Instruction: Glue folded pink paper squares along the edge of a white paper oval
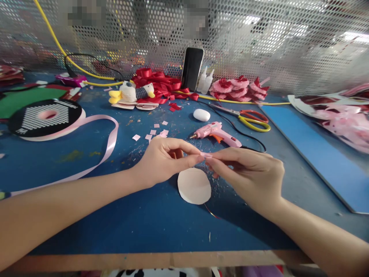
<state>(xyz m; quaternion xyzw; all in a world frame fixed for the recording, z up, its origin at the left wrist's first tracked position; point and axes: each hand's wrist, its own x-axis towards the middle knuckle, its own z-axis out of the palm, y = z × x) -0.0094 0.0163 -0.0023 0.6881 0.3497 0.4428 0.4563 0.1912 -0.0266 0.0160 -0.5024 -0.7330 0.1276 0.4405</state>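
Between the fingertips of both hands is a small piece of pink ribbon (206,155). My left hand (170,156) pinches its left end with thumb and forefinger, and my right hand (248,169) pinches the right end. Below them a round cream paper disc (194,186) lies flat on the blue table. Several small pink ribbon squares (152,132) are scattered just beyond my left hand. A pink glue gun (216,134) lies on its side behind my right hand, its nozzle pointing left.
A ribbon spool (47,117) with a trailing pink strip (112,138) sits at left. Scissors (250,118), a white oval object (201,114), a propped phone (192,69), red ribbon (155,84) and a plush toy (132,91) stand behind. A blue board (317,154) lies at right.
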